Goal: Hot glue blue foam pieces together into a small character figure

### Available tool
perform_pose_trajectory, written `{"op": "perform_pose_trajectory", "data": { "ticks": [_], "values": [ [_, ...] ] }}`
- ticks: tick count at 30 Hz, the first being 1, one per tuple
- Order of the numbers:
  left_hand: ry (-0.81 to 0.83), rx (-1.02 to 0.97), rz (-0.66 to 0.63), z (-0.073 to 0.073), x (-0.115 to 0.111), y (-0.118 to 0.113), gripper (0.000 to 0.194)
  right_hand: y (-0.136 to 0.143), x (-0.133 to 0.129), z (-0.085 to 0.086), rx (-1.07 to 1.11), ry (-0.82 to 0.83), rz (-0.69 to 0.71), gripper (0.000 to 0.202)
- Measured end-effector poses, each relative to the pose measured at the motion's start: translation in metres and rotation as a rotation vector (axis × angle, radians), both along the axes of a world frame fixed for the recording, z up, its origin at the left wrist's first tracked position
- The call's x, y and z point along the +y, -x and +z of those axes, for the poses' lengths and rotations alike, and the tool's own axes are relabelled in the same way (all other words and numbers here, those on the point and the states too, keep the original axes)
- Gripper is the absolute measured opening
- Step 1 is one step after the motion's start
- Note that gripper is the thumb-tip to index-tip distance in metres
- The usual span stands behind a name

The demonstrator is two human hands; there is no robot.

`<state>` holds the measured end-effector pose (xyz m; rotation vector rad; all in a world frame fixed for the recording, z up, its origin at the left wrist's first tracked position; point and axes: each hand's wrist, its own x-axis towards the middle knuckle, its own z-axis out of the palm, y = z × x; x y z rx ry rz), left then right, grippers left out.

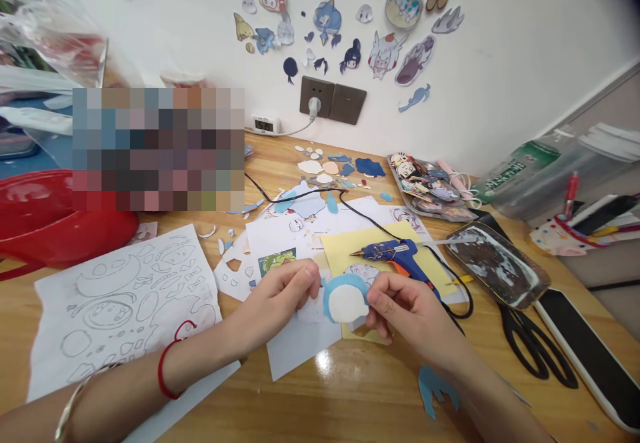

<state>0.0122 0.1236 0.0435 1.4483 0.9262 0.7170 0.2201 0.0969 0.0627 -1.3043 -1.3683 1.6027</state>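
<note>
A small blue-and-white paper cutout (345, 301), with a rounded white middle and a blue border, is held above the table. My right hand (400, 306) pinches its right edge between thumb and fingers. Close by its left edge is my left hand (295, 283), thumb and fingertips pressed together; whatever is between them is too small to make out. Behind the hands, a blue hot glue gun (393, 253) lies on a yellow sheet (345, 235), its nozzle facing left. White paper (295, 349) lies beneath the hands.
Left lies a sheet of pencil-drawn shapes (125, 309) near a red basin (65, 229). Black scissors (537, 349), a phone (590, 356) and a glue-stained tray (495, 263) lie right. A black cord (300, 194) crosses the papers. A blue scrap (435, 389) lies in front.
</note>
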Motion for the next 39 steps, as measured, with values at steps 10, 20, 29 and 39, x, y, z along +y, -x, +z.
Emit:
{"op": "perform_pose_trajectory", "data": {
  "ticks": [10,20,29,39],
  "values": [
    [0.155,-0.018,-0.042,0.000,0.000,-0.002,0.028,0.003,-0.002,0.003,-0.094,-0.089,-0.022,0.026],
    [0.016,-0.047,0.018,0.002,-0.005,-0.001,0.020,-0.043,0.001,0.027,-0.584,-0.071,0.352,0.030],
    [-0.008,-0.009,-0.079,-0.002,-0.008,-0.001,0.023,0.008,0.005,0.026,-0.440,-0.461,0.106,0.017],
    [-0.046,0.046,-0.123,0.000,-0.008,-0.001,0.027,0.024,0.004,0.016,-0.361,-0.442,0.151,0.005]
  ]
}}
